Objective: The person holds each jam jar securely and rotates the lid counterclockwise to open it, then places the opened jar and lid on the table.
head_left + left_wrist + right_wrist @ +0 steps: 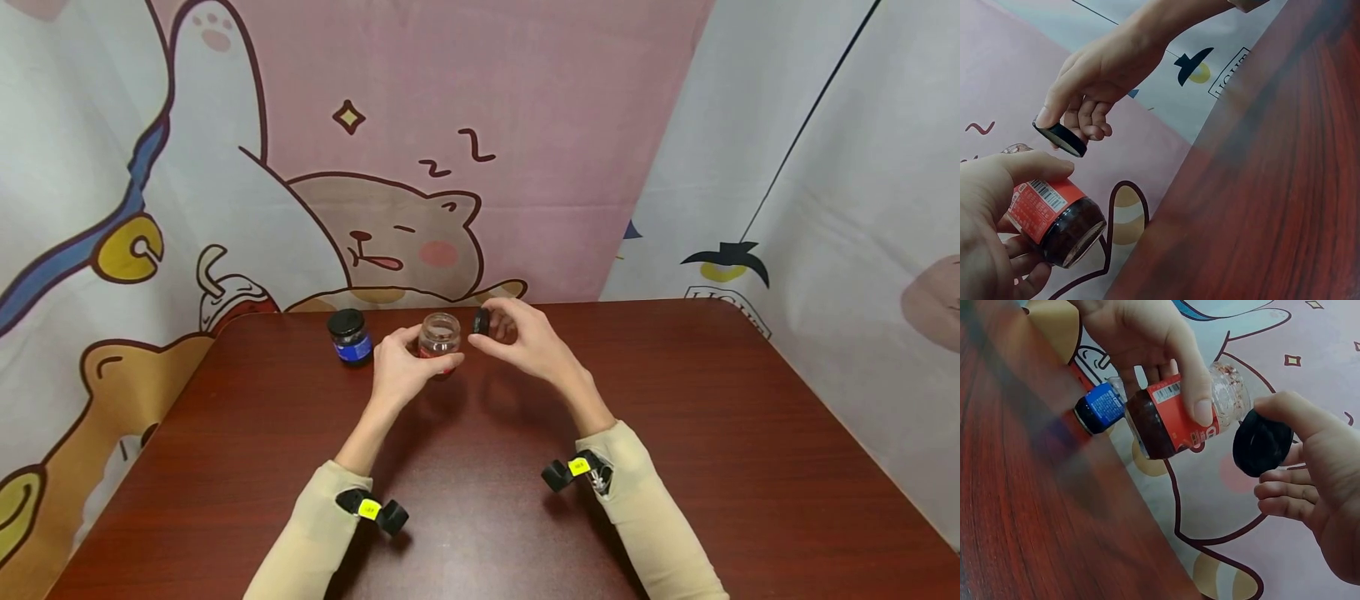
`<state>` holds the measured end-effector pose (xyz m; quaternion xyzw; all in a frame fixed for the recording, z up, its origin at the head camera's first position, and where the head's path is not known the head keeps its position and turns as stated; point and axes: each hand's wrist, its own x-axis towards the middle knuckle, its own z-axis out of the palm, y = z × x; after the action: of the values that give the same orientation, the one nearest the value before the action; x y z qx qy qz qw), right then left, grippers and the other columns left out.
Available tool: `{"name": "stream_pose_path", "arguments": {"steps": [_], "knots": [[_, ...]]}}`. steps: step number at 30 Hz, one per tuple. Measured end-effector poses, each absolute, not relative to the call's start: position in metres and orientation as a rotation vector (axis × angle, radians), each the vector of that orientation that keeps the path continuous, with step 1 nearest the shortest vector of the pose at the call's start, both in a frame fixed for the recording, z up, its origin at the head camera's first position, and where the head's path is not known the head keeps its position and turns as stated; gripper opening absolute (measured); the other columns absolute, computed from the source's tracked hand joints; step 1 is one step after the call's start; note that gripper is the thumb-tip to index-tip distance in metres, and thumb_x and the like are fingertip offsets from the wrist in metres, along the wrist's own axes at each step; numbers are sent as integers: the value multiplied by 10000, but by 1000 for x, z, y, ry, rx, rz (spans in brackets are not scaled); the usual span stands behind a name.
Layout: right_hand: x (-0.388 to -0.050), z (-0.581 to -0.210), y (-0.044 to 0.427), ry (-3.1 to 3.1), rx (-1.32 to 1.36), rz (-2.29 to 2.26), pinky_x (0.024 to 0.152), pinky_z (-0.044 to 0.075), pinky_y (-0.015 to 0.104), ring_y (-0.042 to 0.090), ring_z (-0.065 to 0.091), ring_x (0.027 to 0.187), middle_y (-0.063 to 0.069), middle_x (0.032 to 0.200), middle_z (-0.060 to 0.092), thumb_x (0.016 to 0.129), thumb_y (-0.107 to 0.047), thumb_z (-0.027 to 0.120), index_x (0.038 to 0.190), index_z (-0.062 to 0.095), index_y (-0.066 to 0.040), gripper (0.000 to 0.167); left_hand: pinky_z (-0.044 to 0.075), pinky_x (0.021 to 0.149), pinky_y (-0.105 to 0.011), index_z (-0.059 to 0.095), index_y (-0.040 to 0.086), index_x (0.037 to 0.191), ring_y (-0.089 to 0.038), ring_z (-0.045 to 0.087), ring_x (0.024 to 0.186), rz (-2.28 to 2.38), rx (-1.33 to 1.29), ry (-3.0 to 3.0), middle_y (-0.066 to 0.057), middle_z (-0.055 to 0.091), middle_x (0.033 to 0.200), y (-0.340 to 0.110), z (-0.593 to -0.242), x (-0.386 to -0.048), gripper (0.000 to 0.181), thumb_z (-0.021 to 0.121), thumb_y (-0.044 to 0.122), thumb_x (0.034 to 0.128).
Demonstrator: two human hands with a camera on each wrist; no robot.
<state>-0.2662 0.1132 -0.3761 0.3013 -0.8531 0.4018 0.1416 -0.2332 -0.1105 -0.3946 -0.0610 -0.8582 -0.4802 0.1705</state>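
Note:
My left hand (401, 367) grips a glass jar (440, 333) with a red label, its mouth uncovered. Dark contents fill its lower part in the left wrist view, where the red label (1044, 203) carries a barcode. Just right of the jar, my right hand (528, 337) pinches a black lid (481, 321) by its edge, turned on its side. The right wrist view shows the lid (1263, 444) close beside the glass neck (1230, 394), which has reddish residue inside. Whether lid and neck touch there, I cannot tell.
A second jar (350, 337) with a blue label and black lid stands on the table, left of my left hand. The dark red wooden table (495, 533) ends at a cartoon-printed cloth (555, 150) behind. Each sleeve bears a strapped wrist camera (372, 510).

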Motion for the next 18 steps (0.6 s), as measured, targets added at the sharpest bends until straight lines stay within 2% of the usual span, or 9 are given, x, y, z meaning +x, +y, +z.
{"name": "stream_pose_path", "arguments": {"steps": [6,13,18], "knots": [[-271,-382,110,-2496,857,1179,701,562,380,152,621,775,57,918,646,841,-310,799,1208,613,-56,483,480,758,-354,771,160,1059,-238,637,925,-1388,-136,-2461,-44,765,959,-112,-397,-235,494,937,370,643],[-275,-390,109,-2544,853,1188,710,578,347,170,666,772,77,898,675,825,-279,815,1189,619,6,503,507,827,-420,752,109,1093,-275,634,1012,-1419,-77,-2497,-68,768,1007,-114,-402,-238,533,932,361,659],[-278,-396,110,-2605,854,1167,716,566,282,149,675,781,83,912,689,817,-277,817,1177,612,-4,497,512,830,-419,740,100,1117,-276,643,1017,-1413,-59,-2516,-73,766,1016,-116,-406,-240,550,931,349,665]]}}
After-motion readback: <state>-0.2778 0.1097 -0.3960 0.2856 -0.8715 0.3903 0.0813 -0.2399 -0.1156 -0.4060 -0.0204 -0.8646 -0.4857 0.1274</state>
